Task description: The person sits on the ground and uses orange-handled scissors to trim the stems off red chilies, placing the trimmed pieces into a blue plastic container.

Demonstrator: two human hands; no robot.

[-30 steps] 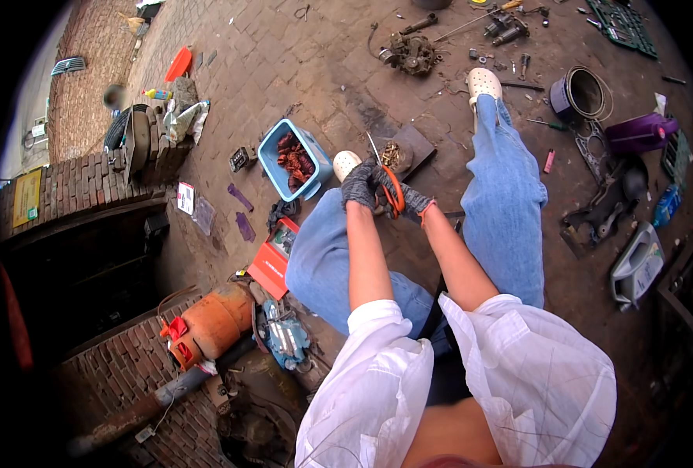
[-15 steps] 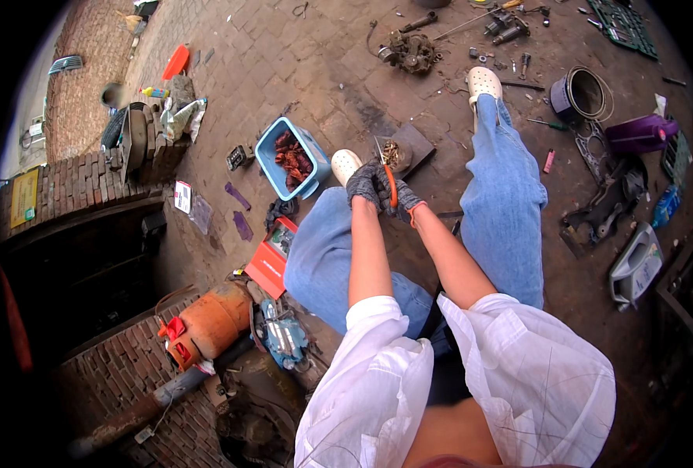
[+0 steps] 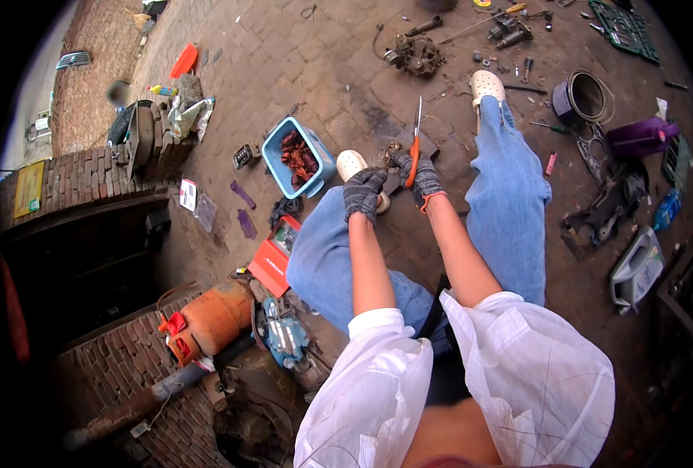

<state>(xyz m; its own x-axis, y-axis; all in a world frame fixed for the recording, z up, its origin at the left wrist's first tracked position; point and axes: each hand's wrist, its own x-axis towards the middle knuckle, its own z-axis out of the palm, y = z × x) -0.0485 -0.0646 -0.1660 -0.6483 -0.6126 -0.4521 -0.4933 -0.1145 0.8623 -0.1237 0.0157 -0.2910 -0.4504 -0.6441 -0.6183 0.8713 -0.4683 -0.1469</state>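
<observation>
My left hand point(image 3: 364, 193), in a dark grey knitted glove, is closed beside the cream clog point(image 3: 351, 164) on my left foot. What its fingers hold, if anything, is hidden. To its right, my right hand point(image 3: 424, 181), gloved alike with an orange cuff, grips orange-handled scissors point(image 3: 414, 160). Their thin blades point away from me. A small brownish clump point(image 3: 394, 148) shows by the right fingers; its kind is unclear. Beyond lies a dark flat plate point(image 3: 427, 144). A blue plastic tub point(image 3: 320, 156) holding reddish-brown copper-like scraps point(image 3: 299, 160) stands to the left.
An open red box point(image 3: 270, 267) lies by my left leg, near an orange gas cylinder point(image 3: 218, 313). Greasy machine parts point(image 3: 415, 54) lie ahead. Rightward are a paint can point(image 3: 580, 97), a purple jug point(image 3: 641, 135), a grey jug point(image 3: 637, 269) and a green tool case point(image 3: 625, 31).
My hands, together before, are now apart: the left has come slightly nearer, the right has moved right. The scissors have swung upright, with their blades now in plain view.
</observation>
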